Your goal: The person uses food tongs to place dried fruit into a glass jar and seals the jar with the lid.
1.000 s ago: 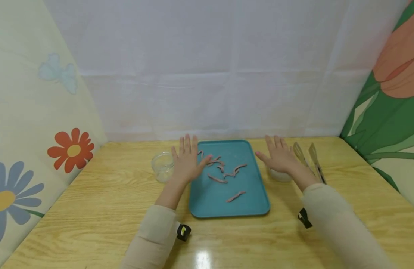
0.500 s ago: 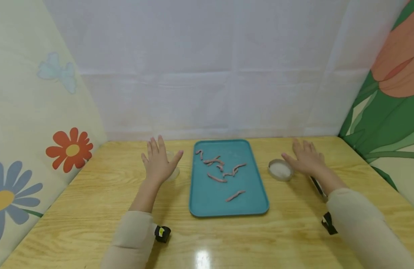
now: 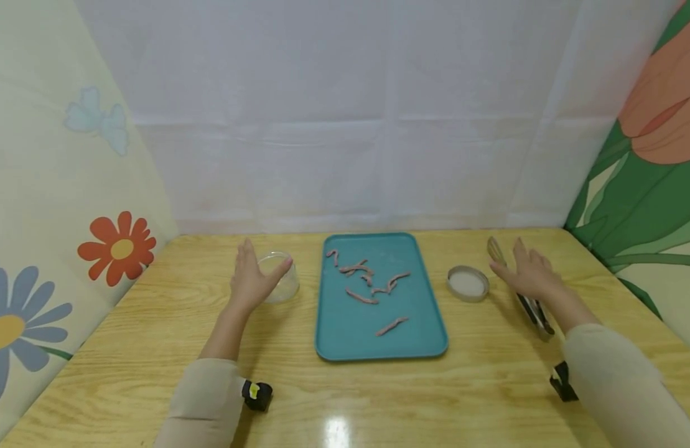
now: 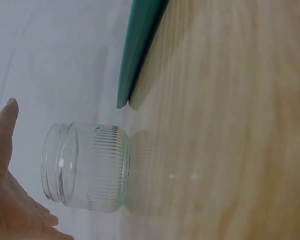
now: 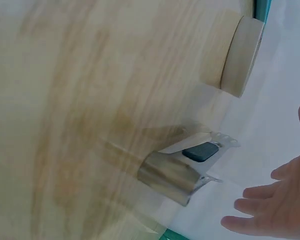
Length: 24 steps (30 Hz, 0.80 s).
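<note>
While the right hand point(image 3: 531, 277) hovers above tongs point(image 5: 170, 175), its fingers point(image 5: 260, 192) stand apart.

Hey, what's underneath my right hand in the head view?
Metal tongs lie on the table below your right hand. One far tip and the handle end show; the hand covers the stretch between.

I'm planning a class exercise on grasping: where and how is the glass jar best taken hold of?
Probably around the ribbed wall of the glass jar, below its rim, coming from the left with the left hand. The jar stands upright, so its rounded side is exposed to a wrapping grip; that hand is at its left, opposite the blue tray.
</note>
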Available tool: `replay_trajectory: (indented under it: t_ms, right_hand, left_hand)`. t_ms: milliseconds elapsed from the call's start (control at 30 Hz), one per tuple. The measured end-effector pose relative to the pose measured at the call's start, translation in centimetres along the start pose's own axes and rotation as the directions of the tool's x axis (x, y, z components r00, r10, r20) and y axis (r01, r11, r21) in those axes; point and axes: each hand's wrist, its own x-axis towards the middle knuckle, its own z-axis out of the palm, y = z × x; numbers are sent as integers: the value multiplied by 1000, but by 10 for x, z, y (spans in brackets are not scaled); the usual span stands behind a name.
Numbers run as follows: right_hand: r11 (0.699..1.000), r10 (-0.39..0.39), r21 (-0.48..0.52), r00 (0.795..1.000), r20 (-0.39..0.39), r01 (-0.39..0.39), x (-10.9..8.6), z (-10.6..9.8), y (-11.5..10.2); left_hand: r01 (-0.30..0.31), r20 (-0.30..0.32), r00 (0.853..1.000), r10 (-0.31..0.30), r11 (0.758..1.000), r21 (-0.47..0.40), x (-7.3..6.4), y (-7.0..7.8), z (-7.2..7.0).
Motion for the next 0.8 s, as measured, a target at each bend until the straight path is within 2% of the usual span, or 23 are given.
replay_trajectory:
  t_ms: [67,200,367,500,600,800]
  right_hand:
    - [1000,0,-2,1000,1,0,0,2,3]
    - [997,75,-5,996,47,-75,-2,2,8]
    - [990,140,-24,981,134,-138,-7,2,15]
    - [986,164,-7,972,167,-165,-10,4,22]
    - [983,181,7,967,178,-185,-10,6,25]
    - [982,191,-30,966,176,-189,-9,9,28]
  left_hand:
    - [19,30,999,-16,994,-107,-1,-3,-1]
    - [86,106,993,-60,960,-265,-2,-10,-2]
    - [130,185,980,-74,940,-314,-1,-20,-1]
    - [133,209,976,-62,929,-346,-1,-25,0]
    - [129,206,977,-58,928,-350,0,-27,1]
    - [109,180,983,-46,928,-357,1,-32,3]
